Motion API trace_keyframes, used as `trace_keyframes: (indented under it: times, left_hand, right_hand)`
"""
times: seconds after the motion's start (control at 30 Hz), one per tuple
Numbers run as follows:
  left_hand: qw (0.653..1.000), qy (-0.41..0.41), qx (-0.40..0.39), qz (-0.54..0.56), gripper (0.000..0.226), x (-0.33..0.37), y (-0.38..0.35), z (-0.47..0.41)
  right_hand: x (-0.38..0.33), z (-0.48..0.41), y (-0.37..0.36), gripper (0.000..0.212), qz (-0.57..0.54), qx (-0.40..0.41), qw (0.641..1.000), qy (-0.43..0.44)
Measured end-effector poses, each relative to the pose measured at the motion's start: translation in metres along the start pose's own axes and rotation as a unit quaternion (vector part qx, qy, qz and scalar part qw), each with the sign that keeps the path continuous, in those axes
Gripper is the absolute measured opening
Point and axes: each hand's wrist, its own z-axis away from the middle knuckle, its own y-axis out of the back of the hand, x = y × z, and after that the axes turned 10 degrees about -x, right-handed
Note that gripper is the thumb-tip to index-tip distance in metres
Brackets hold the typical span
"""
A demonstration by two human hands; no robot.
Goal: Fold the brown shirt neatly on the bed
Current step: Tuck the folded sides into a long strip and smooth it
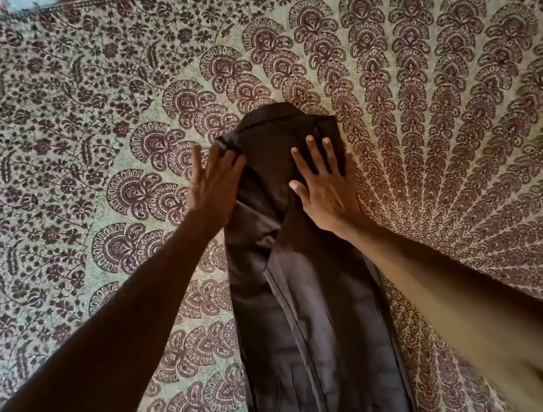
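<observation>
Bed (78,110): covered by a spread printed with dark floral and fan motifs on a pale ground. The far edge and left edge of the spread show as border bands. The near and right edges are out of view. Beyond the far left corner there is a pale blue strip with red marks; I cannot make out what it is.

Brown shirt (310,304): lies on the bed as one long narrow strip, running from the near side toward the far edge, roughly midway between left and right. The collar end points to the far edge. The near end is cut off by the bottom of the view, so the hem is not seen. The side panels are folded inward and overlap along the length; sleeves cannot be told apart from the folds.

Both forearms reach forward, bare, and converge on the collar end.

Right hand (324,188): flat on the shirt, palm down, fingers straight and spread, holding nothing.

Left hand (214,185): palm down, fingers straight, at the shirt's left edge, fingertips touching the folded shoulder; it grips nothing.
</observation>
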Motion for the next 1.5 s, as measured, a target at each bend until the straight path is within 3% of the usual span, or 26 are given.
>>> trace_keyframes:
  times: [0.2, 0.57, 0.73, 0.83, 0.97, 1.17, 1.27, 1.4, 1.5]
  left_hand:
    - [0.995, -0.009, -0.036, -0.095, 0.038, -0.019, 0.005, -0.018]
    - [0.996, 0.014, 0.003, -0.084, 0.047, -0.049, 0.017, -0.042]
    - [0.997, 0.03, 0.059, 0.04, 0.04, -0.041, 0.017, -0.045]
    - [0.986, -0.053, 0.114, 0.105, 0.022, -0.044, 0.013, -0.042]
    - [0.975, -0.112, 0.081, 0.172, 0.032, -0.058, 0.015, -0.047]
    - [0.994, -0.063, 0.007, 0.086, 0.015, -0.075, 0.013, -0.061]
    - [0.994, 0.007, 0.009, 0.108, 0.024, -0.059, 0.015, -0.059]
    - [0.947, 0.134, 0.131, 0.261, 0.027, -0.012, 0.018, -0.02]
    - [0.923, 0.136, 0.179, 0.312, 0.024, 0.037, 0.015, 0.034]
  right_hand:
    - [0.007, -0.006, -0.002, 0.067, -0.027, -0.019, 0.999, -0.027]
    - [0.003, -0.011, -0.008, 0.066, -0.028, 0.015, 0.998, -0.054]
    - [0.004, -0.013, -0.011, 0.066, -0.024, 0.018, 0.998, -0.062]
    - [0.003, -0.013, -0.011, 0.066, -0.026, 0.018, 0.998, -0.059]
    - [0.004, -0.013, -0.012, 0.066, -0.026, 0.016, 0.998, -0.06]
    - [0.003, -0.013, -0.011, 0.066, -0.016, 0.011, 0.998, -0.066]
    - [0.004, -0.013, -0.014, 0.066, -0.025, 0.002, 0.998, -0.06]
    - [0.001, -0.01, -0.002, 0.066, -0.022, -0.007, 0.998, -0.063]
    - [-0.015, 0.028, 0.014, 0.062, -0.016, 0.047, 0.998, -0.043]
